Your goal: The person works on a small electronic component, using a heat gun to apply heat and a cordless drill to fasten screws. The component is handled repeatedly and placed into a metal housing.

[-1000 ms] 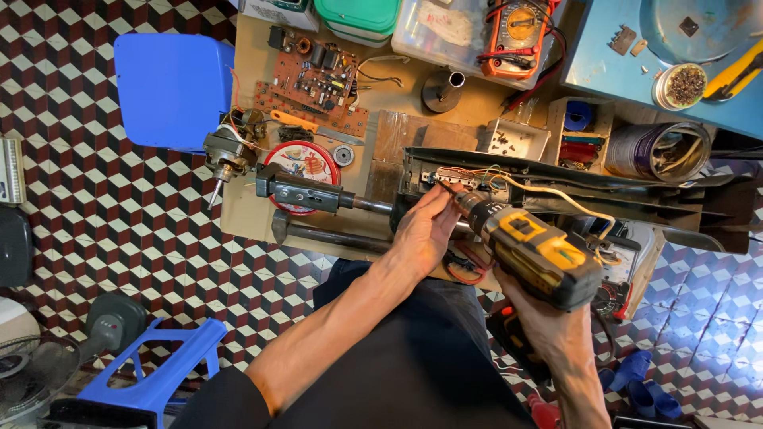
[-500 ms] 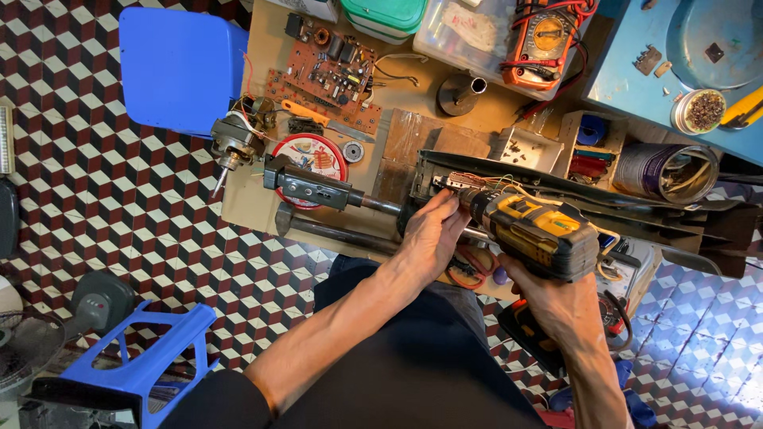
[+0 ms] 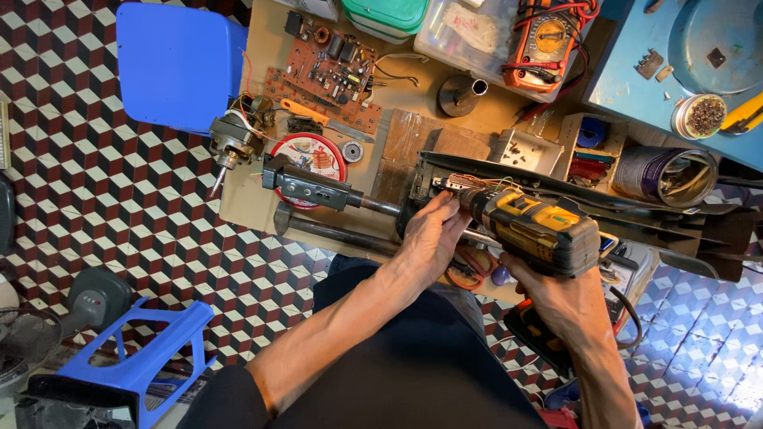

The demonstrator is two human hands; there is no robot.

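Observation:
My right hand grips the handle of a yellow and black cordless drill. The drill's tip points left into the end of a long black housing with wires inside. My left hand is closed around that end of the housing, just beside the drill's chuck. A black pole with a clamp block sticks out to the left of the housing.
A brown circuit board, a small motor, a round red tin, a multimeter and parts boxes lie on the wooden bench. Blue stools stand on the chequered floor at left.
The view has shifted slightly. Both hands stay at the end of the housing, with the drill still held against it.

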